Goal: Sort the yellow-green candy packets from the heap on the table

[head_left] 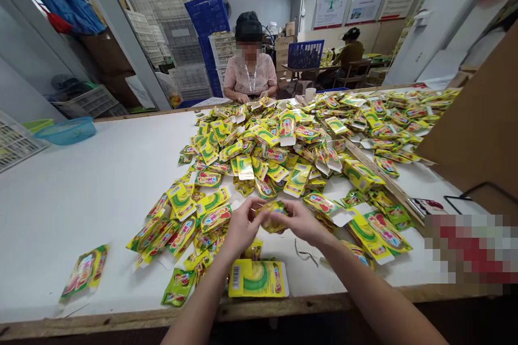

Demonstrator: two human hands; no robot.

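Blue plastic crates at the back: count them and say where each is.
2. One blue crate stands tall behind the seated person, left of their head; another blue crate sits on the far table. More may be hidden.

Packet point(272, 214) print, wall posters point(332, 0) — nothing legible

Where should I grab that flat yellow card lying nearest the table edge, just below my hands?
Probably by a short end. The yellow card lies flat on the white table, so slide fingers under its left, barcode end from the side, near the left hand, rather than pinching from above.
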